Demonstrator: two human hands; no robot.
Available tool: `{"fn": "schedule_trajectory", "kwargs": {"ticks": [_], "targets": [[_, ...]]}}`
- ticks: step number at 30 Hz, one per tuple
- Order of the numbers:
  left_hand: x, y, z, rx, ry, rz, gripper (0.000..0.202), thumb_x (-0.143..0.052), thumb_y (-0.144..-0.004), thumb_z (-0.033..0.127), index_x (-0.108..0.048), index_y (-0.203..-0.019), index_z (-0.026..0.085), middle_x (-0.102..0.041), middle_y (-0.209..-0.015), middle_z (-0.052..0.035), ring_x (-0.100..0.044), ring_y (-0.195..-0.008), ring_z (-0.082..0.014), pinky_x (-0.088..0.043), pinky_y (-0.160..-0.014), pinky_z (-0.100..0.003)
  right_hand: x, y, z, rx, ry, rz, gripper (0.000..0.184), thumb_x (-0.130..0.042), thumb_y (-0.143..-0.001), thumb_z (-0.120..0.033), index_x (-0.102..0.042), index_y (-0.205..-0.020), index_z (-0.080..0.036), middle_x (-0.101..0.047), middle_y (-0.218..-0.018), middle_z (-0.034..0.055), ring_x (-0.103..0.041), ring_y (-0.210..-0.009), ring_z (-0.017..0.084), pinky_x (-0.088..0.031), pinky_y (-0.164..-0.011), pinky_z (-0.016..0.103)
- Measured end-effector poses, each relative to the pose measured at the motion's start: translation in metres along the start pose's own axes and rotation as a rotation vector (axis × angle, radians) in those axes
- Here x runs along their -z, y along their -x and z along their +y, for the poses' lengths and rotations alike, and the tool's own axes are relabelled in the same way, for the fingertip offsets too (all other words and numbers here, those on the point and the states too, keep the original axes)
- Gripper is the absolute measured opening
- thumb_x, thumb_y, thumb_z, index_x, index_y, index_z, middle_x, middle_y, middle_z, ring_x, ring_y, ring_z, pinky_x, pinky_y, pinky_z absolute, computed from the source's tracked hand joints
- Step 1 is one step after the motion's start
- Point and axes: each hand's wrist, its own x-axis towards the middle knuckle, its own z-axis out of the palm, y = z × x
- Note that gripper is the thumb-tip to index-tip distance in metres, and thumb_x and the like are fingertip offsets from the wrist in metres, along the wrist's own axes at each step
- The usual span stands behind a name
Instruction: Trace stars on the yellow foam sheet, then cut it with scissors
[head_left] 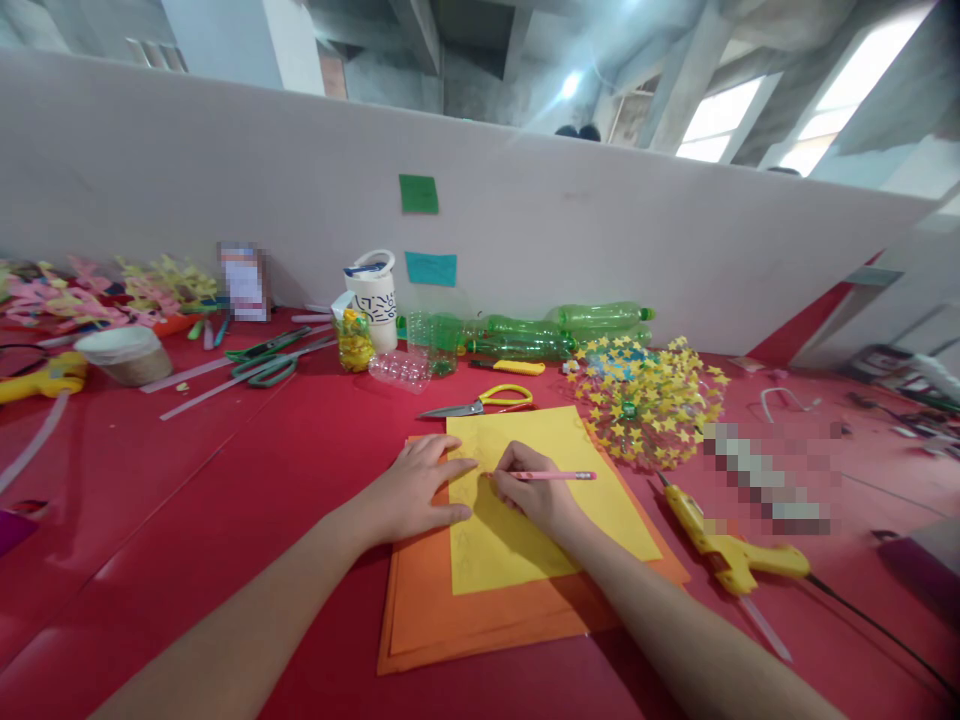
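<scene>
In my right hand (536, 490) is a pink pencil (562, 476), its tip down on a yellow sheet (547, 570). Faint pencil outlines run along the sheet's left side. My left hand (424, 488) lies flat with fingers spread, its fingertips on the sheet's left edge. Under the yellow sheet is a stack of orange sheets (450, 630). Just beyond the sheets lie yellow-handled scissors (504, 397), and behind them a yellow utility knife (519, 368).
Right of the sheets are a bunch of yellow stars (645, 400) and a yellow glue gun (720, 550) with a cord. Green plastic bottles (525, 338) and a white cup (381, 312) stand along the partition (300, 190). Green-handled scissors (274, 370) lie left.
</scene>
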Motion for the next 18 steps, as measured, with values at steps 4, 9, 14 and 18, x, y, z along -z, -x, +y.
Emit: {"fn": "schedule_trajectory", "kwargs": {"ticks": [4, 9, 14, 18], "targets": [[0.0, -0.0003, -0.0003, -0.002, 0.003, 0.002, 0.056, -0.051, -0.079, 0.055, -0.043, -0.128, 0.03, -0.034, -0.132, -0.0093, -0.029, -0.12, -0.0304, -0.024, -0.098, -0.046, 0.0004, -0.0011, 0.0, -0.001, 0.034, -0.003, 0.007, -0.049, -0.072, -0.021, -0.045, -0.067, -0.019, -0.048, -0.051, -0.0051, -0.04, -0.044, 0.008, -0.028, -0.04, 0.018], [-0.0007, -0.0003, -0.0007, 0.005, 0.008, 0.012, 0.055, -0.051, -0.079, 0.055, -0.044, -0.127, 0.03, -0.034, -0.132, -0.0087, -0.029, -0.121, -0.0297, -0.025, -0.098, -0.045, 0.0012, -0.0035, 0.0007, 0.045, 0.095, 0.017, 0.009, -0.05, -0.068, -0.016, -0.043, -0.063, -0.018, -0.042, -0.05, -0.0064, -0.036, -0.045, 0.007, -0.024, -0.041, 0.017], [-0.0005, 0.0, -0.0009, 0.005, 0.002, 0.007, 0.055, -0.05, -0.079, 0.056, -0.044, -0.127, 0.031, -0.034, -0.133, -0.008, -0.029, -0.121, -0.03, -0.025, -0.098, -0.045, 0.0026, -0.0043, 0.0016, 0.075, 0.114, 0.027, 0.009, -0.05, -0.064, -0.014, -0.042, -0.061, -0.018, -0.039, -0.05, -0.0069, -0.034, -0.046, 0.006, -0.022, -0.042, 0.018], [-0.0004, -0.0001, -0.0011, 0.0, 0.0, 0.004, 0.055, -0.05, -0.079, 0.056, -0.044, -0.127, 0.03, -0.034, -0.134, -0.008, -0.03, -0.12, -0.0306, -0.025, -0.097, -0.045, 0.0037, -0.0045, 0.002, 0.079, 0.137, 0.011, 0.009, -0.05, -0.063, -0.014, -0.042, -0.061, -0.018, -0.038, -0.05, -0.0068, -0.034, -0.046, 0.007, -0.022, -0.042, 0.018]]}}
